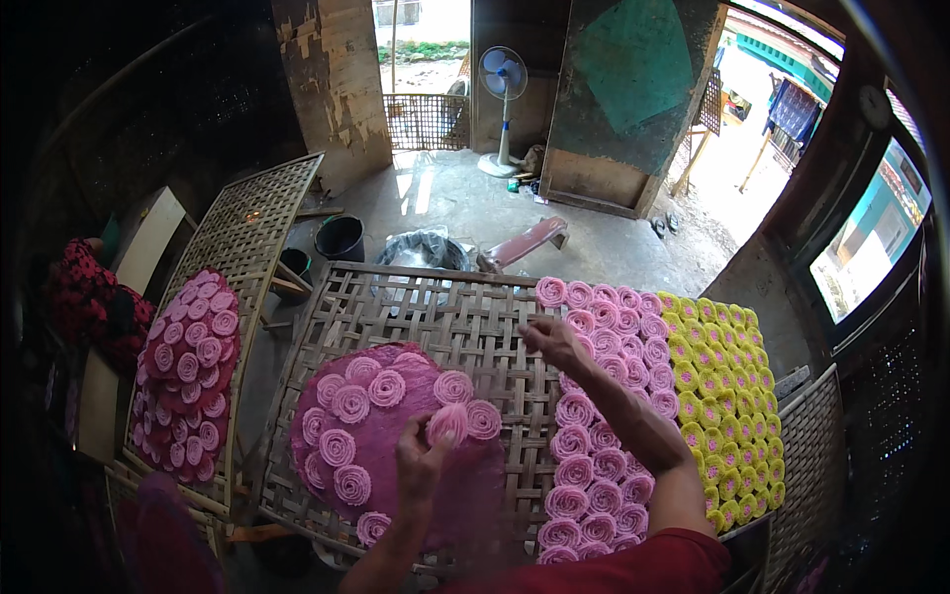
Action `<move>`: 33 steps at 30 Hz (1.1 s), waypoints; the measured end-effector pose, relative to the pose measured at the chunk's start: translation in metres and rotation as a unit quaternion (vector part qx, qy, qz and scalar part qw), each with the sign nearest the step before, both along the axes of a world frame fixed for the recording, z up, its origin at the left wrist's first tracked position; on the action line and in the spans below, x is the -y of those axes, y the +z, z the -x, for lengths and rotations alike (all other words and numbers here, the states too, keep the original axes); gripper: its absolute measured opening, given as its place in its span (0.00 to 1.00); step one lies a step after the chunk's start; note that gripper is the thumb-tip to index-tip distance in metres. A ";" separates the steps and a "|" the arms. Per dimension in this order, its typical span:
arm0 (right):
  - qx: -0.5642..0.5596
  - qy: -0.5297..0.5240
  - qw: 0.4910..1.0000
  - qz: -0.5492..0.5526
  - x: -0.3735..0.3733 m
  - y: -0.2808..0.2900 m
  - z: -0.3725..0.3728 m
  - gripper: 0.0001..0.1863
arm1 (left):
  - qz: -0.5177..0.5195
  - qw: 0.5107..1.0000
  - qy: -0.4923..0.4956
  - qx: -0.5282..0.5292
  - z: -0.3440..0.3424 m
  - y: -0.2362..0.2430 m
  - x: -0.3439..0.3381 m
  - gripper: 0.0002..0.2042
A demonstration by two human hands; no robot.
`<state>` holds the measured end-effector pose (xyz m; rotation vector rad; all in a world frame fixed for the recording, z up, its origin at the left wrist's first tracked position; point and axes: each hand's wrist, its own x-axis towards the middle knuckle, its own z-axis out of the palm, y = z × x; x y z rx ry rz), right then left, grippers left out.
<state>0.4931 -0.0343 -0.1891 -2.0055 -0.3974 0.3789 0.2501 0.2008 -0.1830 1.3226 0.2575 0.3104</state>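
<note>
My left hand (421, 457) is closed on a pink rosette (448, 424) of coiled, ridged strands, tilted between thumb and fingers. It is held over a dark pink, roughly round mound or cloth (416, 436) on a woven bamboo rack (465, 327). Several similar rosettes lie spread on that mound, mostly on its left and far side. My right hand (554, 343) hovers above the rack beside rows of pink rosettes (574, 457). Its fingers are curled in, and whether anything small is between them is hidden.
Rows of yellow rosettes with pink centres (722, 406) cover the rack's right end. At left, another bamboo rack (242, 213) bears a second rosette-covered mound (188, 376); beside it is a person in patterned clothing (94, 297). Beyond stand a bucket (340, 240), a low bench (524, 244) and a fan (504, 109).
</note>
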 end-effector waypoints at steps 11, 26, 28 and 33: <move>-0.133 -0.079 0.980 -0.123 -0.009 -0.016 -0.032 0.13 | -0.652 0.756 0.008 -0.053 -0.100 -0.052 -0.019 0.25; 0.358 -0.116 0.895 0.240 -0.023 -0.035 -0.132 0.21 | -0.440 0.895 0.062 -0.028 -0.088 -0.041 -0.005 0.14; 0.378 -0.122 0.891 0.219 -0.027 -0.025 -0.101 0.22 | -0.399 0.913 0.071 -0.048 -0.089 -0.031 -0.004 0.14; -0.252 0.036 0.963 -0.083 -0.042 -0.013 0.016 0.32 | -0.404 0.913 0.062 0.020 -0.096 -0.009 0.023 0.12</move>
